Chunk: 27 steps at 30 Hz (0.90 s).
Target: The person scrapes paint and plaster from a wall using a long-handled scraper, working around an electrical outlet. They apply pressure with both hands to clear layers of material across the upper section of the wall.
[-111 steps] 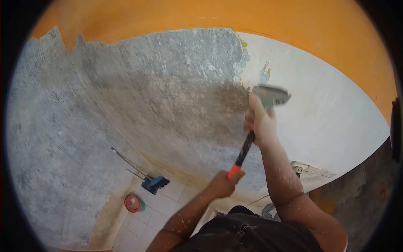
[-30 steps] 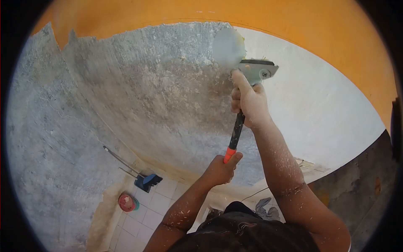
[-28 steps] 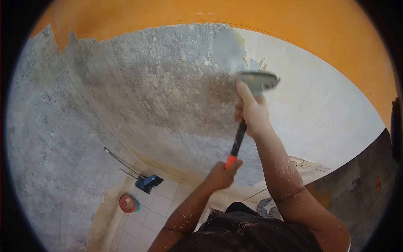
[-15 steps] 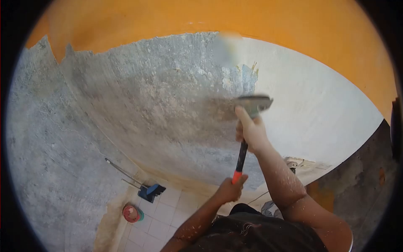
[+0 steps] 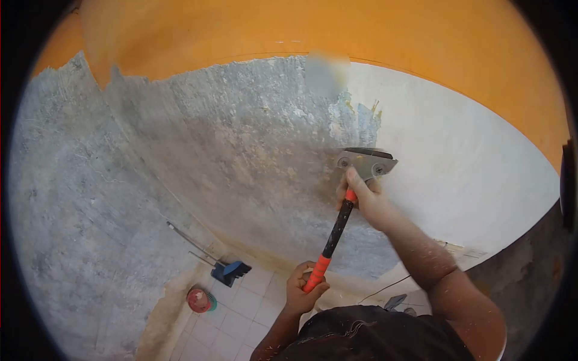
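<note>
A wall scraper (image 5: 368, 162) with a wide metal head and a red-and-black handle slants across the middle of the view. Its blade lies at the wall, close to where scraped grey plaster (image 5: 241, 162) meets white coating (image 5: 445, 150). High on the handle, just under the head, my right hand (image 5: 370, 201) is wrapped with the thumb toward the two screws. The red lower grip sits in my left hand (image 5: 304, 293), fingers closed around it near the butt end.
Orange paint (image 5: 271, 30) covers the upper wall above a ragged edge. On the tiled floor (image 5: 238, 322) to the lower left are a blue dustpan (image 5: 224, 274) with a brush and a red bucket (image 5: 197, 299). A cable (image 5: 385, 287) runs near the wall's foot at right.
The scraper head has become sharp after being blurred and appears slightly lower and to the right. My left hand has moved left and down with the handle's end, tilting the handle more.
</note>
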### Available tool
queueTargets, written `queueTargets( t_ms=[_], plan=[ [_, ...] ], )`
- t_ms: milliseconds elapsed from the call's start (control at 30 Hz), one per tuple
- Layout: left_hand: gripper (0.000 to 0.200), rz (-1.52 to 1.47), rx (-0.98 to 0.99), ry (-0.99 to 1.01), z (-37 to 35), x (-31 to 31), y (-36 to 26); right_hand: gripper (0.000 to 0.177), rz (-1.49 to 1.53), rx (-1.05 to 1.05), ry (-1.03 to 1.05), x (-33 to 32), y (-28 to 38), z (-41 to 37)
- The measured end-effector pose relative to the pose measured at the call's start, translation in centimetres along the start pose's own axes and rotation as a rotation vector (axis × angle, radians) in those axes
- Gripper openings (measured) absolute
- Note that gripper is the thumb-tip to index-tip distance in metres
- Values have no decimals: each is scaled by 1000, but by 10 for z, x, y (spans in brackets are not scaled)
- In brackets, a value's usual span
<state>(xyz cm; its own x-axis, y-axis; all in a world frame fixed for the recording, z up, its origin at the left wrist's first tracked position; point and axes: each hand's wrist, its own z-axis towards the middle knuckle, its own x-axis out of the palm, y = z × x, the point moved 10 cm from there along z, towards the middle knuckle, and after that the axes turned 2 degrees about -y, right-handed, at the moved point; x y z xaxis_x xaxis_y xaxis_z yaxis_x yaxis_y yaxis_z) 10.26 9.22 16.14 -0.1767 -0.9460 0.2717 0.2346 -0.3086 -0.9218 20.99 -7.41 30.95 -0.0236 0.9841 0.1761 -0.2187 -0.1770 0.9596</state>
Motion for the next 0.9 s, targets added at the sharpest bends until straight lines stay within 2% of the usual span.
queueTargets(
  t_ms=[33,67,100,167,200,267,300,333,400,467,533,567,767,833,900],
  plan=[
    [34,32,-105,-64,-6,-6,10,37,-405,92,201,11,-1,-8],
    [34,39,-113,-75,-8,-9,11,39,-811,178,403,17,-7,-22],
    [35,13,-125,-101,-5,-14,15,39,-805,182,410,16,6,-30],
    [35,-68,-114,-116,1,-18,15,38,-1597,-2,884,28,12,-65],
    [35,-73,-117,-114,5,-18,13,38,-1600,5,884,28,17,-66],
    [36,54,-117,-54,9,-14,7,33,-1725,-738,778,66,67,-72],
    [34,96,-95,-49,9,-14,6,28,-1657,-870,850,79,77,-74],
    [34,84,-95,-49,7,-12,10,28,-1667,-866,857,79,77,-66],
    [34,168,-11,-95,2,-14,10,16,-1737,-1355,864,89,77,-72],
    [34,134,-13,-124,-1,-12,14,14,-1778,-1400,906,87,64,-61],
    [33,97,-20,-149,-3,-10,18,9,-2054,-1261,1132,80,36,-51],
    [33,106,-18,-155,-2,-9,19,3,-2072,-1201,1172,80,32,-48],
    [31,166,-29,-136,0,-10,17,1,-1920,-1338,1248,86,33,-48],
    [32,175,-59,-130,-2,-8,20,1,-1911,-1265,1286,85,27,-46],
    [41,153,30,-93,-2,-4,10,2,-1890,-1192,1303,86,23,-41]
  ],
)
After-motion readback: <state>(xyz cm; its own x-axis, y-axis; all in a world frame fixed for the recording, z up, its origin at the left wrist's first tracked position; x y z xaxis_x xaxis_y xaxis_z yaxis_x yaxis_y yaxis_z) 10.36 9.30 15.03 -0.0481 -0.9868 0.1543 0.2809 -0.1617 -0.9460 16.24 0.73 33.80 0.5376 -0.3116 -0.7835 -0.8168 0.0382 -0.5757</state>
